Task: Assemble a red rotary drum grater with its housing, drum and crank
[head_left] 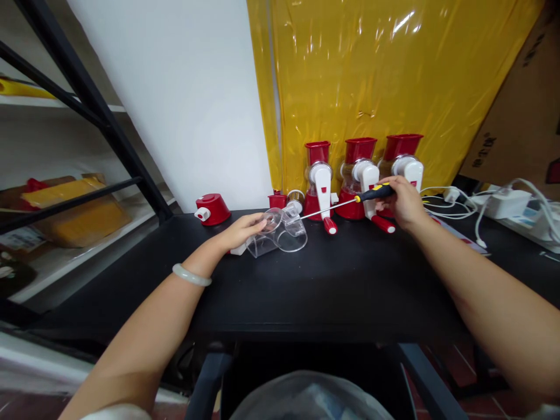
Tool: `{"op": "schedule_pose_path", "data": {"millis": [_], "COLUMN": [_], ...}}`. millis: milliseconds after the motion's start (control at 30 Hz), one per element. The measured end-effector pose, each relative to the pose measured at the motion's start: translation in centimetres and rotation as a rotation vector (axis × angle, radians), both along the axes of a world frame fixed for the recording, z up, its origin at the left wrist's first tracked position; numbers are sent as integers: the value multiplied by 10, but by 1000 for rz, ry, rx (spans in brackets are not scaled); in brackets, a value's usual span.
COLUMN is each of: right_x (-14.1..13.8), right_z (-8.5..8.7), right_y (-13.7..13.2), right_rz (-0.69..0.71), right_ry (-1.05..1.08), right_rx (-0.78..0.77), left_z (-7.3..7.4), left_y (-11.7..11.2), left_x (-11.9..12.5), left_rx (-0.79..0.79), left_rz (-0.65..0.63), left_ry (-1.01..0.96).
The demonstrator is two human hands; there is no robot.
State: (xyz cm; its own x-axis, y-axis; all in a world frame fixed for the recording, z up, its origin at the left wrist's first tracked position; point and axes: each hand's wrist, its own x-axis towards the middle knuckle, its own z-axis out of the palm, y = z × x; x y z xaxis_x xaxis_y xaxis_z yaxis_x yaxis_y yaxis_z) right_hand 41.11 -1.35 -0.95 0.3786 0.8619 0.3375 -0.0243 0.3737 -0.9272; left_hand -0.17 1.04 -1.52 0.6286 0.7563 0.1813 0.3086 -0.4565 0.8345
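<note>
My left hand (248, 229) is closed on a clear plastic grater body (292, 238), which lies tilted over the black table. In my right hand (403, 201) is a screwdriver (373, 193) with a black and yellow handle, its long shaft pointing left. The tip reaches the right side of the clear body; whether it sits in a screw is too small to tell. Behind the clear body are a metal drum (296, 196) and a red hopper piece (277, 200). A red base with a white knob (212, 209) stands to the left.
Three red and white rotary graters (318, 186) with crank handles stand along the back, by the yellow-wrapped panel (394, 70). White cables and a power strip (536, 224) lie at right. A shelf rack (70, 245) flanks the left; a bag-lined bin (310, 396) is below the table edge.
</note>
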Motion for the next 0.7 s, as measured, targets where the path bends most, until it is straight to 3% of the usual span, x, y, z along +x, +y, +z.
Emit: {"op": "schedule_pose_path", "data": {"millis": [233,700], "right_x": [-1,12], "right_z": [0,-13], "right_y": [0,8], "right_rz": [-7,-8], "right_ry": [2,-156], "right_rx": [-10,41], "left_z": [-6,-11], "left_y": [0,7], "left_x": [2,-1], "left_rx": [-53,77], "left_rz": [8,-26], "left_ry": [-49,-17]}}
